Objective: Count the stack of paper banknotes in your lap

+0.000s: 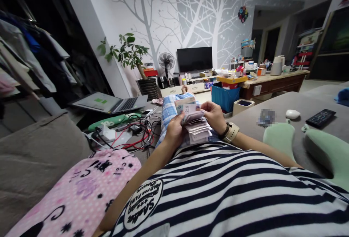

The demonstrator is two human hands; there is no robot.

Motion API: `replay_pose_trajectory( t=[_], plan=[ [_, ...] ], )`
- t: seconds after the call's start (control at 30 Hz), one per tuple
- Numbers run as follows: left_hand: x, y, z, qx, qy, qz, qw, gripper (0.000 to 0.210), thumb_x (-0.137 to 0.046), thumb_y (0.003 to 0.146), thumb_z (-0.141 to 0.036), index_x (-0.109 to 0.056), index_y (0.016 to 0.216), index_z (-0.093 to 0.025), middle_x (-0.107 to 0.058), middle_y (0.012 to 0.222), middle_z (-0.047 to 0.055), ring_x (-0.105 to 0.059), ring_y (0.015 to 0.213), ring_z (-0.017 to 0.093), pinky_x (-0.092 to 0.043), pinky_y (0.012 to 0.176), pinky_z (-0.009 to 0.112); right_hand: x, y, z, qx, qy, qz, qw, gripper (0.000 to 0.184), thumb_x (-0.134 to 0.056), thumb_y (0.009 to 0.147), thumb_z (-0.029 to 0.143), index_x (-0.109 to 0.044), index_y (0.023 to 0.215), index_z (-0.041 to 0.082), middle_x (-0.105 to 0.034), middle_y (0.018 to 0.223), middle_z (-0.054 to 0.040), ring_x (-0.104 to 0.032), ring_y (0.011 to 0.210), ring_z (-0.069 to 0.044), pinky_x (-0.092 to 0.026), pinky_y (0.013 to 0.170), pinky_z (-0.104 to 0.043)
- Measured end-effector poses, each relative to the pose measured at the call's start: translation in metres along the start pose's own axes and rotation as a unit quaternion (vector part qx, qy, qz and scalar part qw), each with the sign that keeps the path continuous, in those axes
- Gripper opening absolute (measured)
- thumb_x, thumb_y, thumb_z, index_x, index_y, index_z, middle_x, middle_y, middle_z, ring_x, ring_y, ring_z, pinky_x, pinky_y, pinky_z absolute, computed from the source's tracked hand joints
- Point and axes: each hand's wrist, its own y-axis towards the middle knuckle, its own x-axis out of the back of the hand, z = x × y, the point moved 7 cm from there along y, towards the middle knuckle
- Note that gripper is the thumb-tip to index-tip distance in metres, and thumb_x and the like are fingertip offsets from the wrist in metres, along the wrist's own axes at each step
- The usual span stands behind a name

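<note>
Reclining on a sofa, the person holds a thick stack of banknotes (195, 126) over the lap, just above the striped shirt (231, 189). The left hand (174, 131) grips the stack from the side, its fingers closed around the lower notes. The right hand (215, 115), with a watch (231, 132) at the wrist, pinches the top notes and lifts their edge. The stack is fanned and uneven, with nothing flat beneath it, so I judge that a loosened grip could let notes slide off onto the pink blanket (89, 189) or down among the tangled cables (131, 135) beside the laptop (109, 103). Two notes sticking together could also pass as one. A remote (320, 117) lies well apart on the grey cushion.
</note>
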Motion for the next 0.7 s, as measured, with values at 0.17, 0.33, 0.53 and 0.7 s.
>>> replay_pose_trajectory(
  t=[0.17, 0.33, 0.53, 0.7],
  plan=[
    [0.0020, 0.0026, 0.0017, -0.006, 0.026, 0.001, 1.000, 0.022, -0.108, 0.087, -0.033, -0.091, 0.097, -0.023, -0.100, 0.112, 0.012, -0.093, 0.139, 0.046, -0.075, 0.123, 0.055, 0.0007, -0.0008, 0.0000, 0.021, -0.003, 0.015, 1.000, 0.071, -0.115, 0.072, 0.083, -0.071, 0.076, 0.027, -0.070, 0.074, -0.0005, -0.060, 0.074, -0.020, -0.054, 0.073, -0.038],
    [0.0034, 0.0038, 0.0043, 0.006, 0.023, -0.016, 1.000, 0.030, -0.106, 0.086, -0.035, -0.094, 0.110, -0.023, -0.100, 0.112, 0.010, -0.095, 0.134, 0.044, -0.076, 0.121, 0.053, -0.0006, -0.0006, -0.0040, 0.016, 0.006, 0.020, 1.000, 0.074, -0.115, 0.069, 0.088, -0.073, 0.079, 0.028, -0.073, 0.076, -0.0017, -0.061, 0.074, -0.021, -0.056, 0.075, -0.040],
    [0.0075, 0.0061, 0.0034, 0.008, -0.016, -0.061, 0.998, 0.017, -0.095, 0.086, -0.028, -0.090, 0.101, -0.021, -0.098, 0.109, 0.013, -0.096, 0.132, 0.046, -0.078, 0.120, 0.056, 0.0020, -0.0031, -0.0053, 0.028, -0.012, -0.004, 1.000, 0.074, -0.113, 0.071, 0.088, -0.073, 0.080, 0.027, -0.070, 0.075, 0.0011, -0.057, 0.072, -0.019, -0.050, 0.074, -0.038],
    [0.0060, 0.0067, 0.0014, 0.004, -0.008, -0.052, 0.999, 0.006, -0.088, 0.092, -0.024, -0.089, 0.098, -0.023, -0.098, 0.108, 0.013, -0.094, 0.137, 0.045, -0.075, 0.124, 0.056, -0.0029, -0.0059, -0.0011, 0.038, 0.014, 0.013, 0.999, 0.069, -0.113, 0.075, 0.084, -0.073, 0.086, 0.028, -0.072, 0.081, 0.0000, -0.063, 0.079, -0.021, -0.056, 0.078, -0.038]
  ],
)
